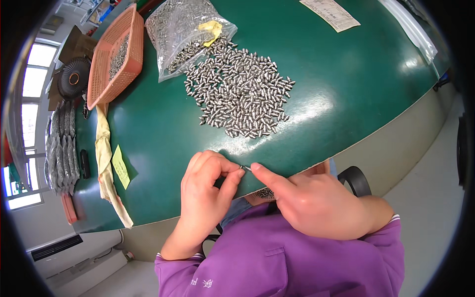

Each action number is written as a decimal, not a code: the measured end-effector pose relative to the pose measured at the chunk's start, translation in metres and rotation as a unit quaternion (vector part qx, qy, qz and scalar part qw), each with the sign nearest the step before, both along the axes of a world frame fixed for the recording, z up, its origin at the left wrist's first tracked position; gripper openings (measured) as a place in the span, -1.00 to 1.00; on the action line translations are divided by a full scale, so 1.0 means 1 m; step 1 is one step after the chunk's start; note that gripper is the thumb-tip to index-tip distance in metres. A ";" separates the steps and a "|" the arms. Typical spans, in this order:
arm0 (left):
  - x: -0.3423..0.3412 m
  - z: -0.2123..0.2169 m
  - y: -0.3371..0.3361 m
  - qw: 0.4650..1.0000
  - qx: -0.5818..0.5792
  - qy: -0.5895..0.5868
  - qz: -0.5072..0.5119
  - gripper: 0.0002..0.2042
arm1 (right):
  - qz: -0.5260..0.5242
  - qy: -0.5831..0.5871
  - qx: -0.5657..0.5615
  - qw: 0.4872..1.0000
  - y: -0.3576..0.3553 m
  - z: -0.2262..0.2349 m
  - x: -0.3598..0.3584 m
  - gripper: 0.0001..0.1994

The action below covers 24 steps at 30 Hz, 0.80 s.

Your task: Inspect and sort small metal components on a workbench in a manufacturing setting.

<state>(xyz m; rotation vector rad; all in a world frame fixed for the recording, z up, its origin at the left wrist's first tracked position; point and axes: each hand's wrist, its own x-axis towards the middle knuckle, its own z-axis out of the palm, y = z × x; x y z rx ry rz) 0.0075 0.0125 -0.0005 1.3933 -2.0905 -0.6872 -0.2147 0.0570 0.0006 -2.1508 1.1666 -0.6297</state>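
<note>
My left hand (210,180) is closed in a pinch, thumb against forefinger, on a small metal pin-like part (248,169). The part's thin end sticks out toward my right hand (316,200). That hand's forefinger points left, its tip at the part's end, while the other fingers are curled in. Its thumb is hidden beneath, so what it grips cannot be made out. Beyond both hands, a wide pile of small pointed metal pieces (242,94) lies on the green table (336,89). Both hands are close to the table's near edge.
Behind the pile lies a clear plastic bag (178,29) of similar pieces, with yellow scrap on it. An orange basket (131,74), pale cloth (104,158), yellow note (120,167) and stacked packets (62,148) are left. A printed slip (330,14) lies far right. Below the edge, a container (265,193) holds dark pieces.
</note>
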 end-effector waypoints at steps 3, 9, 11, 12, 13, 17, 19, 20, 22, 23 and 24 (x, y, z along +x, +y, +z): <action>-0.001 0.000 0.001 1.000 0.007 0.003 0.008 -0.83 | 0.009 0.024 -0.021 0.999 0.001 0.000 0.002 -0.38; 0.006 0.014 0.005 0.993 0.047 0.010 -0.110 -0.86 | -0.028 0.009 -0.018 0.999 0.005 -0.005 -0.006 -0.41; 0.011 0.017 -0.005 0.994 -0.008 -0.018 -0.104 -0.86 | -0.064 -0.020 0.032 0.997 0.005 -0.003 -0.010 -0.43; 0.013 0.015 -0.015 0.998 -0.018 -0.039 -0.049 -0.87 | -0.064 -0.020 0.030 0.997 0.005 -0.003 -0.011 -0.43; 0.018 0.010 -0.028 0.996 -0.055 -0.064 -0.009 -0.88 | -0.063 -0.018 0.024 0.998 0.005 -0.004 -0.012 -0.42; 0.026 0.003 -0.060 0.992 -0.068 -0.080 0.073 -0.89 | -0.053 -0.034 0.033 0.997 0.006 -0.004 -0.009 -0.41; 0.026 0.001 -0.065 0.992 -0.056 -0.089 0.068 -0.90 | -0.054 -0.033 0.024 0.998 0.006 -0.007 -0.008 -0.41; 0.026 0.001 -0.065 0.992 -0.056 -0.089 0.068 -0.90 | -0.054 -0.033 0.015 0.998 0.006 -0.008 -0.008 -0.41; 0.024 0.000 -0.064 0.994 -0.022 -0.077 0.071 -0.89 | -0.052 -0.029 0.008 0.998 0.006 -0.008 -0.009 -0.40; 0.025 0.001 -0.060 0.995 -0.032 -0.080 0.052 -0.89 | -0.050 -0.025 0.002 0.998 0.006 -0.009 -0.009 -0.39; 0.025 0.003 -0.054 0.995 -0.043 -0.083 0.032 -0.89 | -0.051 -0.025 0.003 0.998 0.006 -0.009 -0.009 -0.39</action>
